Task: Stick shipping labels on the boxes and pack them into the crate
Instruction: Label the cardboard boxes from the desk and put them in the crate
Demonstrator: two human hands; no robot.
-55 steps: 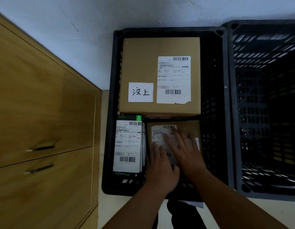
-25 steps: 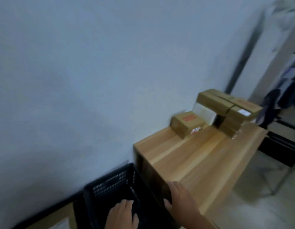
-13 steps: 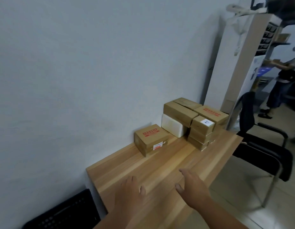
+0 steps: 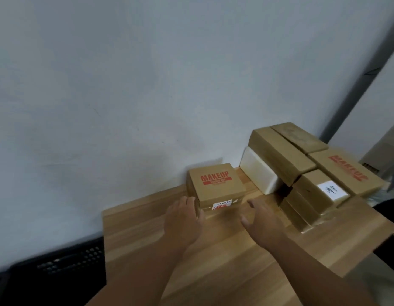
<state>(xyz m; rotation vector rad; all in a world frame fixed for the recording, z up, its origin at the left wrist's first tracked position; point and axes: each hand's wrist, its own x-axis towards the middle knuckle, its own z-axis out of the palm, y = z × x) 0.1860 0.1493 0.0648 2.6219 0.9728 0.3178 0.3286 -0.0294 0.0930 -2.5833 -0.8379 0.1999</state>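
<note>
view: head camera
hands: two; left hand [image 4: 184,219] has its fingers extended, tips touching the near box's left side; right hand [image 4: 261,219] is spread, holding nothing, just beside its right front corner
near box [image 4: 216,186]: one, brown, printed "makeup", on the table [image 4: 213,261] against the wall
stack: about six brown boxes [image 4: 280,155], one white block [image 4: 260,175], table's right end
crate [image 4: 59,266]: one, black, left of the table, below it

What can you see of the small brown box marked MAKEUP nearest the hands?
The MAKEUP box is brown cardboard, closed, with red lettering on top and a printed sticker on its front. It sits flat on the wooden table by the wall, apart from the other boxes. The left hand seems to touch its near left corner; the right hand hovers short of it.
</note>
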